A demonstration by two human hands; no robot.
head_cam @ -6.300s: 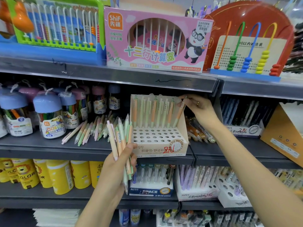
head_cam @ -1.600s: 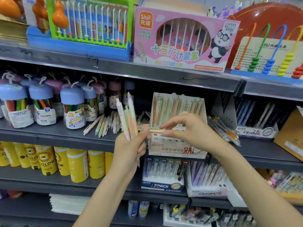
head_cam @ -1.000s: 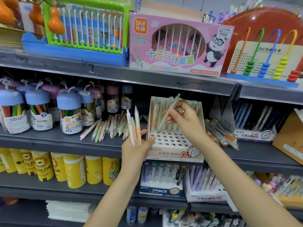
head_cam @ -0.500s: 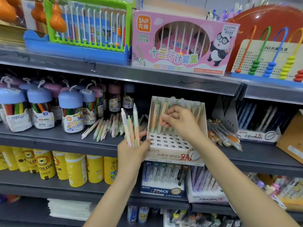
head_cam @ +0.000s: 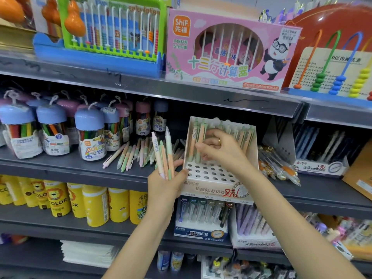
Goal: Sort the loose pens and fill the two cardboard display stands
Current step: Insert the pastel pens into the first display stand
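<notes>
Blue-lidded marker jars (head_cam: 90,133) are standing at the left of the grey shelf (head_cam: 80,168), with yellow tubs (head_cam: 96,206) on the shelf below. Beside the jars, loose pens (head_cam: 130,154) are lying in a heap on the shelf. The left hand (head_cam: 164,188) is gripping a small bunch of pens (head_cam: 164,156) upright, fingers curled round their lower ends, its thumb touching the front edge of the cardboard display stand (head_cam: 213,178). That white stand is sitting on the shelf, with a row of pens (head_cam: 237,133) standing along its back and rows of holes in front showing open. The right hand (head_cam: 219,150) is reaching into the back row, fingertips bunched around 1 orange-and-green pen (head_cam: 196,143). Clear-barrelled pens (head_cam: 277,166) are lying further right.
</notes>
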